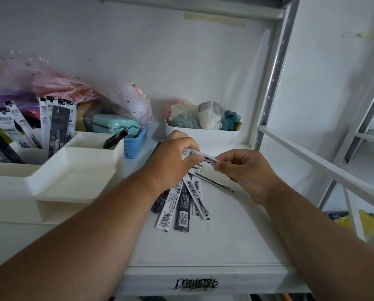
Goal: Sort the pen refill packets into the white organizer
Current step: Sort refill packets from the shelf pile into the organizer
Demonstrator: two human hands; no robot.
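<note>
Both hands pinch one slim clear-and-white printed pen refill packet (200, 157) between them, the left hand (170, 161) gripping its far end, the right hand (244, 170) its near end, above a fan of similar packets (182, 205) just below the fingers, the tiered white plastic organizer (57, 179) left of them.

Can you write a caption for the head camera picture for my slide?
Both hands, left hand and right hand, pinch one refill packet above loose packets, beside the white organizer.

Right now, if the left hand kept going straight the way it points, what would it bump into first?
Probably the white tub of fabric pieces right behind the left hand; depth is uncertain.
</note>
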